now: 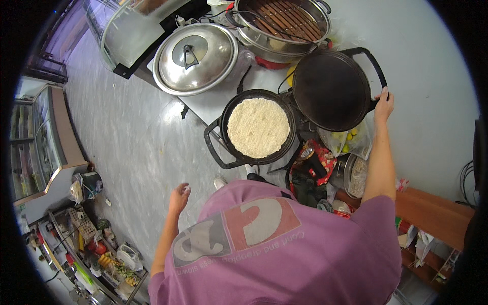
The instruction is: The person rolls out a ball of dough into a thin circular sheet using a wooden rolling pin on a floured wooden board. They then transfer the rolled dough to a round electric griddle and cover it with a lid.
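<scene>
My right hand is closed on the black handle of the raised round griddle lid, whose dark flat inner face shows. Beside it, the lower pan of the electric griddle holds a flat round of pale, grainy dough or flatbread, which nearly fills it. The loop handle of the pan sticks out over the floor side. My left hand hangs over the floor at my side, its fingers loosely bent with nothing in them, apart from the pan.
Behind the griddle stand a domed steel lid and a large steel steamer pot with a slatted rack. A plastic bag of yellow-green fruit and a red patterned cloth lie near my right arm. A wooden shelf is at right.
</scene>
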A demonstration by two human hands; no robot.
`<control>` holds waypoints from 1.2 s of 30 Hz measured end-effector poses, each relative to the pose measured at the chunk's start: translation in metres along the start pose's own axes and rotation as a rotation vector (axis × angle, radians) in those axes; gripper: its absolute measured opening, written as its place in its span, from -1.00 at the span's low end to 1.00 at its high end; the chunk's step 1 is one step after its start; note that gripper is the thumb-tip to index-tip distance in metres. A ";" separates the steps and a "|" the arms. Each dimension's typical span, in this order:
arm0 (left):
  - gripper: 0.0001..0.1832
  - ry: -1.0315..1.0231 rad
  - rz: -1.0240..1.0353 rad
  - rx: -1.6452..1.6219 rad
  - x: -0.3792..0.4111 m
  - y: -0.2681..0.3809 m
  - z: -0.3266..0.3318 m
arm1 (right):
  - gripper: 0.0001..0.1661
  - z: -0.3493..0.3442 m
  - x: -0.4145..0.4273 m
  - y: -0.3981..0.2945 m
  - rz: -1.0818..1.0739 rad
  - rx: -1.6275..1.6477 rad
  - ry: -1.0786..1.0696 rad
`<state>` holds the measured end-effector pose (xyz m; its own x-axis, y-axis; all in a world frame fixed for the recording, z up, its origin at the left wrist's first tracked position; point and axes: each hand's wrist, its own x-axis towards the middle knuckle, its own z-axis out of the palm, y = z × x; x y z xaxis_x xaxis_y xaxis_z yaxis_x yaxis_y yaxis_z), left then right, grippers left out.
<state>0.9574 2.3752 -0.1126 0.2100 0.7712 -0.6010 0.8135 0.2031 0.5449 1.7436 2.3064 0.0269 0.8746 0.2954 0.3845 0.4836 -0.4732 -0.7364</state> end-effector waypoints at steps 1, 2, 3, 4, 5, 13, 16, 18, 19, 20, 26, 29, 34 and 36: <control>-0.51 0.007 0.036 0.013 0.013 0.020 0.002 | -0.44 -0.001 -0.006 -0.004 -0.003 0.028 -0.012; -0.49 0.010 0.070 0.028 0.025 0.038 0.005 | -0.45 -0.005 -0.015 -0.007 0.005 0.027 -0.002; -0.46 0.013 0.103 0.040 0.036 0.049 0.009 | -0.46 -0.009 -0.028 -0.011 0.010 0.024 0.005; -0.43 0.095 0.111 0.108 0.047 0.047 0.021 | -0.46 -0.014 -0.039 -0.015 0.013 0.020 0.008; -0.39 0.176 0.117 0.177 0.064 0.039 0.041 | -0.46 -0.018 -0.045 -0.015 0.017 0.017 0.010; -0.44 0.032 -0.286 -0.479 0.151 0.063 0.090 | -0.46 -0.051 -0.062 0.050 0.262 0.131 -0.042; -0.54 0.054 -0.224 -0.310 0.171 0.056 0.069 | -0.37 -0.055 -0.068 0.062 0.253 0.042 -0.076; -0.53 0.045 -0.216 -0.243 0.180 0.059 0.062 | -0.31 -0.059 -0.067 0.079 0.327 0.055 -0.105; -0.53 0.036 -0.208 -0.214 0.184 0.065 0.060 | -0.28 -0.063 -0.065 0.084 0.359 0.058 -0.115; -0.51 0.034 -0.197 -0.226 0.187 0.071 0.059 | -0.28 -0.067 -0.064 0.088 0.325 -0.006 -0.067; -0.61 0.050 -0.120 -0.182 0.197 0.072 0.050 | -0.39 -0.066 -0.086 -0.013 -0.354 -0.635 0.116; -0.57 0.029 -0.111 -0.218 0.199 0.074 0.046 | -0.67 -0.012 -0.119 -0.090 -0.134 -0.217 -0.294; -0.51 0.065 -0.112 -0.279 0.184 0.068 0.039 | -0.68 0.155 -0.209 -0.081 -0.193 -0.164 -0.887; -0.51 0.054 -0.077 -0.241 0.170 0.052 0.028 | -0.53 0.208 -0.237 -0.084 -0.210 -0.179 -1.015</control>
<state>1.0507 2.4999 -0.2035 0.1177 0.7777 -0.6175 0.6719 0.3955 0.6262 1.4884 2.4486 -0.1178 0.3720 0.9035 -0.2131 0.6931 -0.4230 -0.5837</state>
